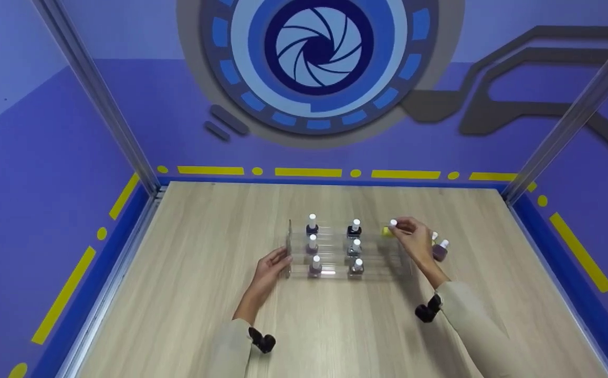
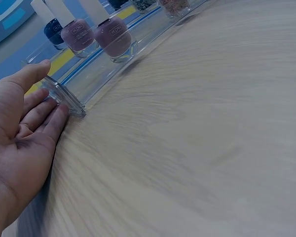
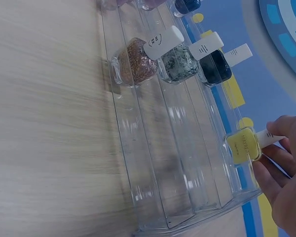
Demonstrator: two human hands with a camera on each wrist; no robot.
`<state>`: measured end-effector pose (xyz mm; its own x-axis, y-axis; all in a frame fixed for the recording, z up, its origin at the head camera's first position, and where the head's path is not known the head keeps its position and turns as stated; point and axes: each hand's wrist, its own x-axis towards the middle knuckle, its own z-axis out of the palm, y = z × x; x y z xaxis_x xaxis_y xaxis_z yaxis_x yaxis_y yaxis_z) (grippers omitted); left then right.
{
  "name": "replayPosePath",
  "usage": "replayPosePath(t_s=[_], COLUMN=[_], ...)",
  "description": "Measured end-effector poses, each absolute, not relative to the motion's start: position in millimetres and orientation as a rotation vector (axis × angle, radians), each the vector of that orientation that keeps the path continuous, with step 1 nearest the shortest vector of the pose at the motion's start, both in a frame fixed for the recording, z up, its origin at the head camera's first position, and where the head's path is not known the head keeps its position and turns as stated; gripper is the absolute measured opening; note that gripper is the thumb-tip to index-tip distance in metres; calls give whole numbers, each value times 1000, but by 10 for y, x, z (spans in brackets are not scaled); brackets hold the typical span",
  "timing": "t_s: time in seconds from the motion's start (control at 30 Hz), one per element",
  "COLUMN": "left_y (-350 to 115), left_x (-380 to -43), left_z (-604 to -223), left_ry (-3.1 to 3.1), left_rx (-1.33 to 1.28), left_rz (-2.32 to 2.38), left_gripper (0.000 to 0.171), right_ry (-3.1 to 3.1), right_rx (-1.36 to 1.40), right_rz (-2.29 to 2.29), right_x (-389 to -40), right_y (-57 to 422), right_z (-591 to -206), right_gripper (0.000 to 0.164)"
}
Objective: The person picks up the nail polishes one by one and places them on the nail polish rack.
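My right hand (image 1: pixel 413 239) pinches the white cap of a yellow nail polish bottle (image 3: pixel 242 145) between thumb and fingers. The bottle is at the back tier of a clear stepped display rack (image 3: pixel 138 190), near its right end. My left hand (image 1: pixel 271 269) touches the rack's left end panel (image 2: pixel 64 95), its fingers lying nearly straight along the outside and its thumb at the upper edge. White-capped polish bottles stand on the tiers in two columns: dark and mauve ones (image 1: pixel 315 268) at left, and black, speckled green and brown glitter (image 3: pixel 137 63) ones in the middle.
Right of the rack, beside my right wrist, a mauve polish bottle (image 1: pixel 440 251) stands on the wooden table (image 1: pixel 335 331), with another white cap (image 1: pixel 434 235) partly hidden by the hand. Blue walls with metal corner posts (image 1: pixel 572 113) enclose the table's back and sides.
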<state>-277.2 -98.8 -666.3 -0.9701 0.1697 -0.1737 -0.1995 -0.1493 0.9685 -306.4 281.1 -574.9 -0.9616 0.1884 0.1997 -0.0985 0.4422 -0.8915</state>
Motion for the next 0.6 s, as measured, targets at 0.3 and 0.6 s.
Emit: replayPosePath(t_s=[0.3, 0.6], left_y=[-977, -984], left_x=[-2777, -2777], left_z=[-6680, -6670], left_ry=[1853, 1886], left_rx=[-17, -49], left_rz=[2222, 2223], left_gripper=[59, 59], right_ry=[-2429, -2467], right_rx=[16, -103], right_rz=[1534, 1417], right_x=[-3016, -2974], right_y=[2957, 3358], right_z=[-5641, -5548], right_gripper=[31, 23])
